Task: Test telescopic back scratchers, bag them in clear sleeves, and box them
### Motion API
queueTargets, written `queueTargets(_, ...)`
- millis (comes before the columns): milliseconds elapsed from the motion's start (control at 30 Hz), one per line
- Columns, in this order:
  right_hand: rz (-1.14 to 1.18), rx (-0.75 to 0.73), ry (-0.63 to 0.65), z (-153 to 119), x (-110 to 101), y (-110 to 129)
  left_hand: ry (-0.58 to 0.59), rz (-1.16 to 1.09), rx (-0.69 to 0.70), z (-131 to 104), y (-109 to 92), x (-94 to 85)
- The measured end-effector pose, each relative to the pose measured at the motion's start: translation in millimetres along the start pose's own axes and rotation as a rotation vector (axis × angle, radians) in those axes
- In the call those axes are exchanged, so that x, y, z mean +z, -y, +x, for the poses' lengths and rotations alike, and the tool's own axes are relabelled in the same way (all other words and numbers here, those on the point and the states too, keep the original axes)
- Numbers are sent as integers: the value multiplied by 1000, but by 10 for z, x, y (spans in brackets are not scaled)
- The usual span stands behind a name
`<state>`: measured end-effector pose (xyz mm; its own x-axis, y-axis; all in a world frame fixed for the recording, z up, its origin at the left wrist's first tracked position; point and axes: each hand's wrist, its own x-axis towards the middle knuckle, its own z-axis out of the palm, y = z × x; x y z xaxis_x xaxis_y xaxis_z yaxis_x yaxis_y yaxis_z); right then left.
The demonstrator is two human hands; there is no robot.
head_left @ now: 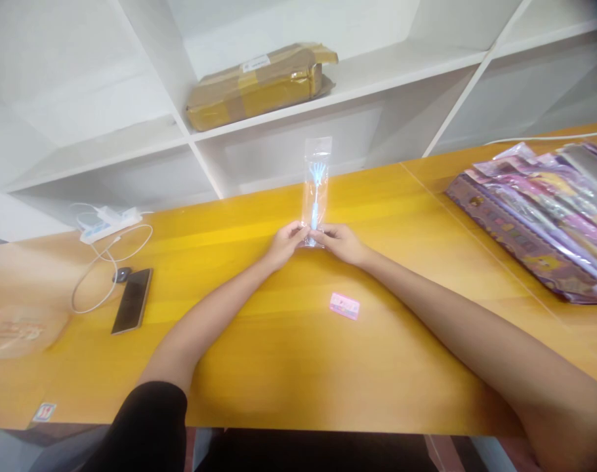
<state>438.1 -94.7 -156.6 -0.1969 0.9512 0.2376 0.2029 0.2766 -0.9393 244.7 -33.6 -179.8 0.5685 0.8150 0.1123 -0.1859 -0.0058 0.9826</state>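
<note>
Both hands meet at the lower end of a clear plastic bag (308,196) that stands upright above the table. Inside it is a light blue stick with a small hand-shaped head (317,174), looking like a little back scratcher. My left hand (287,244) pinches the bag's bottom from the left, thumb over it. From the right, my right hand (344,241) grips the same end, its thumb near the other thumb. A small pink card (344,306) with printing lies on the table below my right hand.
Flat plastic-wrapped packages (539,216) are piled at right. At left lie a phone (132,300), a dark round object (122,275), a white cable and a power strip (110,224). A taped cardboard box (259,85) rests on the white shelf (362,82) behind.
</note>
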Motion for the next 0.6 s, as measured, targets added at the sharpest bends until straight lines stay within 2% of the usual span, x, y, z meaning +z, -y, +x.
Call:
queueTargets(133, -7, 10, 10, -15, -2, 33, -30, 71, 4, -11, -23, 8)
queueTargets(600, 53, 79, 68, -11, -47, 1, -64, -28, -57, -14, -66, 27)
